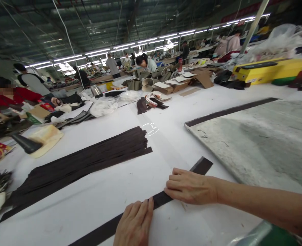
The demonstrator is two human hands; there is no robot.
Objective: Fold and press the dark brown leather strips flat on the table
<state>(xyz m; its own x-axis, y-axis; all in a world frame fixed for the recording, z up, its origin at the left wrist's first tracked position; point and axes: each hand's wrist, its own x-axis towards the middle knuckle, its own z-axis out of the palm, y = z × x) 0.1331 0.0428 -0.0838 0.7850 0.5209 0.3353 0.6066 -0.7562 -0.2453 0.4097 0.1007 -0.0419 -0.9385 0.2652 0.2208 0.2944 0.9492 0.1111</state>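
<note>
A long dark brown strip [96,233] of flat material, perhaps leather or fabric, runs diagonally across the white table. My left hand [134,223] is over its middle part, fingers close together and bent down onto the strip's edge; the thumb is hidden. Farther along, my right hand [190,187] has its fingers curled in a pinch on the same strip, whose far end sticks out past the knuckles. Beyond my hands lies a stack of similar dark strips [89,159], with uneven ends.
A pale slab [258,136] with another dark strip [232,111] along its far edge lies to the right. A yellow box [268,71], plastic bags [103,106] and a black-handled tool [26,143] stand around. Several people work beyond, one in red [15,97] at left.
</note>
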